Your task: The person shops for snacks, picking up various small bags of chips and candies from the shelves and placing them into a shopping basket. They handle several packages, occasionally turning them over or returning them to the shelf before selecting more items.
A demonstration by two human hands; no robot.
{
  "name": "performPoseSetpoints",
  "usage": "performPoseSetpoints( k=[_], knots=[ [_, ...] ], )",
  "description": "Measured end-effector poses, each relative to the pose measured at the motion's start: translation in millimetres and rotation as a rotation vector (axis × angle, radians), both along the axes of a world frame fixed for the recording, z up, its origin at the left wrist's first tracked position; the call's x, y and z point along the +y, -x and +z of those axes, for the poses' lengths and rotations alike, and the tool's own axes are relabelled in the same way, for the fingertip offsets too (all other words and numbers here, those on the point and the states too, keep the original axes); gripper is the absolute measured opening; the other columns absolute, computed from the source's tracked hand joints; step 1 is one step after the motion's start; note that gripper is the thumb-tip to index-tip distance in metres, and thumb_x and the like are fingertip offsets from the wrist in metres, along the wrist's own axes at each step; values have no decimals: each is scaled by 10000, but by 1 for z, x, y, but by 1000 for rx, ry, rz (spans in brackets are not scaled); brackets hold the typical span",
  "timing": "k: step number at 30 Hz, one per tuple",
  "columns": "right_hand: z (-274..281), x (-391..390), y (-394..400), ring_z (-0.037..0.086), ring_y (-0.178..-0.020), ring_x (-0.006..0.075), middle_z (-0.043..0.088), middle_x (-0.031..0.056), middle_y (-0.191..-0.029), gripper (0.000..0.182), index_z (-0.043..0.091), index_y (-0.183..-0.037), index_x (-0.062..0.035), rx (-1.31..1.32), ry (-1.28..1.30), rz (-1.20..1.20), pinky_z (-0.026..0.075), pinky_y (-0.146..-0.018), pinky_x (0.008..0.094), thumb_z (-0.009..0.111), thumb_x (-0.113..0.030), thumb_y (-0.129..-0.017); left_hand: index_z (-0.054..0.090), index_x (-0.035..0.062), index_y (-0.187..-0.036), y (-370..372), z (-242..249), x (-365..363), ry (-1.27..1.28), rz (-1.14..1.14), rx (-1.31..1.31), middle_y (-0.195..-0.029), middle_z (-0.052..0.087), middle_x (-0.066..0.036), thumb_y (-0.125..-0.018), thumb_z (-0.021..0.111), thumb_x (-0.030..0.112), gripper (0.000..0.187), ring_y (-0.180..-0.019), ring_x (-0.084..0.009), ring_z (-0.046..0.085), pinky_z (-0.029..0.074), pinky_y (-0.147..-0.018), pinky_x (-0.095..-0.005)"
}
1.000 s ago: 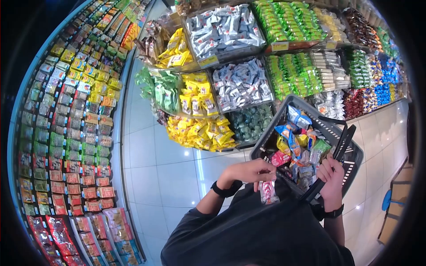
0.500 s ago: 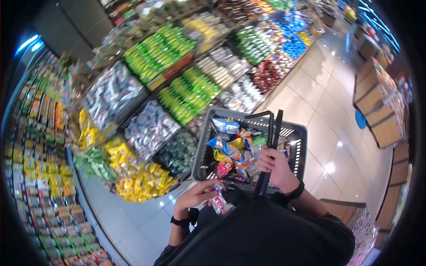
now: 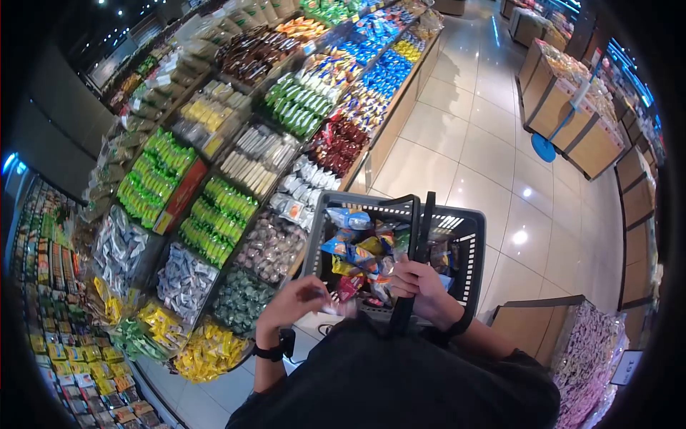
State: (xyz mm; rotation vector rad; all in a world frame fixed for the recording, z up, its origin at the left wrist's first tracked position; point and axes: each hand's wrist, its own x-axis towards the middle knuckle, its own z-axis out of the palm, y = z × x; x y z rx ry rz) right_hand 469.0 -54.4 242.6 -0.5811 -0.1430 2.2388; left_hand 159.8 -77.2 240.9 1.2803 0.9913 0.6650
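Note:
In the head view, my right hand (image 3: 421, 287) is wrapped round the black handle (image 3: 423, 236) of a dark grey shopping basket (image 3: 323, 239). Inside the basket lies a pile of small wrapped snacks (image 3: 348, 249) in blue, yellow, red and other colours. My left hand (image 3: 294, 304) is at the basket's near left corner, fingers pinched on a small shiny snack packet (image 3: 341, 307) with some red on it, smeared by motion. A dark band with a device (image 3: 287, 343) sits on my left wrist.
Left of the basket stands a display with bins of wrapped snacks, including green packets (image 3: 218, 222), yellow packets (image 3: 209, 352) and silvery packets (image 3: 187, 281). A tiled aisle (image 3: 464, 143) runs ahead. Wooden display stands (image 3: 564, 121) line the right; another stand (image 3: 532, 325) is close at lower right.
The view has turned right, so the snack bins have shifted left and more aisle shows. My left hand has lifted slightly with the packet; my right hand stays on the basket handle.

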Motion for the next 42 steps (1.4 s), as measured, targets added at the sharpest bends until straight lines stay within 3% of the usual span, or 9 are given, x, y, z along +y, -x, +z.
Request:
performPoseSetpoints(
  k=[4, 6, 8, 28, 32, 36, 38, 40, 42],
  knots=[
    [-11, 17, -48, 290, -497, 55, 286, -84, -582, 297, 394, -703, -168, -92, -21, -53, 257, -482, 247, 505, -97, -969, 598, -14, -935, -58, -5, 35, -451, 92, 640, -809, 644, -128, -833, 624, -4, 106, -774, -271, 660, 529, -705, -361],
    [-2, 23, -64, 287, -480, 38, 282, -102, -581, 325, 384, -681, -186, -222, -19, -152, 229, -463, 236, 519, -122, -969, 597, -15, -930, -81, -28, 43, -583, 70, 699, -834, 616, -174, -816, 599, 10, 116, -809, -374, 623, 513, -720, -420],
    [2, 28, -86, 274, -479, 29, 282, -105, -576, 320, 392, -686, -182, -225, 17, -184, 234, -460, 231, 552, -73, -942, 565, 12, -925, -107, -52, 43, -812, 100, 684, -813, 595, -140, -796, 635, 7, 147, -778, -346, 616, 492, -674, -416],
    [-2, 139, -141, 223, -440, 37, 272, -93, -565, 270, 414, -735, -164, -180, 102, -384, 206, -422, 220, 542, -26, -928, 688, 83, -716, -211, -132, 208, -761, -109, 1233, -843, 681, -135, -795, 619, 57, 108, -756, -288, 709, 560, -629, -427],
    [-7, 191, -145, 231, -444, 49, 273, -85, -567, 301, 404, -682, -173, -221, 136, -406, 201, -419, 229, 557, -34, -900, 699, 58, -805, -216, -150, 257, -693, -287, 1141, -833, 691, -158, -782, 620, 118, 101, -807, -338, 698, 555, -718, -470],
    [-1, 244, -155, 209, -435, 61, 234, -81, -527, 329, 373, -648, -170, -150, 129, -346, 212, -425, 239, 556, -63, -899, 759, 74, -931, -217, -122, 321, -272, -519, 1181, -995, 709, -210, -880, 573, 488, 456, -922, -377, 696, 549, -803, -474],
    [-4, 267, -160, 204, -437, 63, 237, -80, -529, 315, 387, -652, -167, -199, 129, -359, 212, -427, 241, 563, -76, -897, 755, 56, -925, -225, -104, 332, -389, -398, 1199, -1076, 673, -183, -864, 591, 568, 541, -1019, -367, 656, 540, -825, -472],
    [0, 288, -161, 204, -439, 65, 238, -79, -530, 308, 393, -656, -166, -215, 117, -352, 213, -429, 243, 564, -79, -897, 749, 52, -970, -233, -107, 344, -494, -384, 1218, -1159, 608, -149, -840, 631, 588, 564, -1132, -349, 566, 510, -875, -465],
    [-3, 301, -162, 205, -438, 66, 237, -80, -529, 309, 390, -658, -167, -200, 124, -363, 213, -431, 242, 568, -87, -897, 714, 66, -1080, -242, -106, 358, -512, -420, 1192, -1188, 578, -143, -802, 724, 454, 478, -1178, -335, 500, 472, -912, -460]
  ],
)
